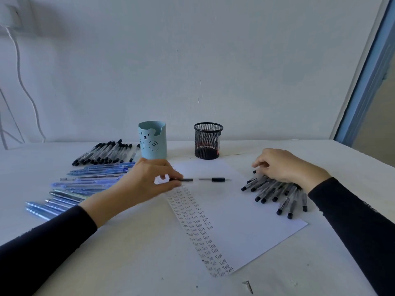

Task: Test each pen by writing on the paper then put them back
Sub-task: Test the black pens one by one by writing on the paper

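A white paper lies in front of me with columns of the word "Test" down its left side. My left hand pinches one end of a black pen that points right, level above the paper's top. My right hand rests with curled fingers on a pile of black pens at the paper's right edge; whether it grips one I cannot tell. A row of black pens and a spread of blue pens lie to the left.
A light blue bear pen holder and a black mesh pen cup stand at the back near the wall. A small screw lies near the table's front edge. A window frame rises at the right.
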Available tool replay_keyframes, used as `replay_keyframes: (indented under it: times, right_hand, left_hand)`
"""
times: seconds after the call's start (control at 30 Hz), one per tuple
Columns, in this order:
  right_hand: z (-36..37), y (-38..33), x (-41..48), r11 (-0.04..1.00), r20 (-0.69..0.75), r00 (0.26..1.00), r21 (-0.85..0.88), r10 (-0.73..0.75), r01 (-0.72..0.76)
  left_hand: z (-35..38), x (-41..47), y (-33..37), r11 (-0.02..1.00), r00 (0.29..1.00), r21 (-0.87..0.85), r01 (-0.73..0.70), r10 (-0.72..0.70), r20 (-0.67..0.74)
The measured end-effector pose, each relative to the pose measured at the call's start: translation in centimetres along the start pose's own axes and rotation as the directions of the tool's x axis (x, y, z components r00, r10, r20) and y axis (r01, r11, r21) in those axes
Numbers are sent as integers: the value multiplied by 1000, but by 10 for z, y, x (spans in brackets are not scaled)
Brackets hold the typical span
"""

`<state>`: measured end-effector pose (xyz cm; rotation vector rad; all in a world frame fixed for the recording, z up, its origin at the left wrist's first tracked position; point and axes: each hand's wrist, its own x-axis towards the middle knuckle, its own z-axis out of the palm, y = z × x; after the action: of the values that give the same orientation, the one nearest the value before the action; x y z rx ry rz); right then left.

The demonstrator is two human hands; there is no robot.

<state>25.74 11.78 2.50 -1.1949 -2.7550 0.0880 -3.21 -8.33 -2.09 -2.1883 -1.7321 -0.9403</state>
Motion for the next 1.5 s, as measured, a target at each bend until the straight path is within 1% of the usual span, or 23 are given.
replay_keyframes:
  times: [0.1,0.13,0.2,0.23,0.3,0.37,0.43,0.5,0.63,0.7,0.73,0.87,0.93,1.03,1.13,1.23,1.3,1.4,1.5]
  right_hand:
    - [10,-8,1,997,-53,996,9,-73,73]
    - [12,-9,2,997,-61,996,0,-71,71]
    - [15,-9,5,998,-50,999,-66,-21,18]
    - [17,-8,8,995,-36,999,-101,14,-17]
    - [19,-8,12,991,-19,998,-117,68,-70]
    - [20,-8,18,991,6,995,-89,98,-97]
    - [20,-12,19,996,20,996,-29,85,-85]
    - [22,-18,15,1000,9,1000,9,27,-27]
    - [28,-28,10,984,-98,987,113,-129,140]
    - [20,-30,6,966,-144,974,169,-174,197]
    - [15,-30,3,959,-129,975,195,-183,205]
    - [-1,-22,-9,953,104,978,264,-179,147]
    - [-5,-24,-14,938,177,964,318,-199,136]
    - [-8,-28,-17,941,270,931,298,-246,163]
    - [-9,-29,-20,942,330,899,267,-287,203]
    - [-4,-31,-19,925,267,909,299,-319,236]
    - [0,-36,-19,907,161,925,312,-345,284]
    - [3,-51,-23,842,-11,939,440,-343,312]
    - [5,-64,-28,764,-94,938,555,-334,328]
  left_hand:
    - [-14,3,-4,996,980,34,81,-73,-185]
    - [-19,4,-5,991,958,33,128,-115,-264]
    - [-32,4,-12,968,890,16,252,-226,-396]
    - [-38,2,-15,951,855,1,310,-279,-437]
    - [-48,-1,-26,912,792,-34,409,-373,-484]
    - [-56,-5,-39,870,732,-38,492,-437,-524]
    - [-62,-10,-53,825,680,-25,564,-482,-553]
    - [-67,-16,-65,780,651,2,626,-522,-551]
    - [-76,-30,-85,703,633,86,706,-573,-520]
    - [-78,-37,-91,649,620,146,747,-600,-505]
    - [-80,-40,-92,618,611,177,766,-615,-498]
    - [-85,-47,-95,533,550,188,825,-678,-487]
    - [-86,-50,-97,497,524,193,846,-709,-473]
    - [-86,-53,-98,451,497,213,866,-739,-456]
    - [-86,-54,-100,438,494,230,869,-745,-448]
    - [-86,-54,-101,422,495,258,869,-751,-436]
    - [-86,-54,-101,425,498,260,867,-750,-435]
    - [-85,-53,-102,438,505,251,863,-746,-434]
    - [-85,-50,-104,479,547,266,837,-709,-445]
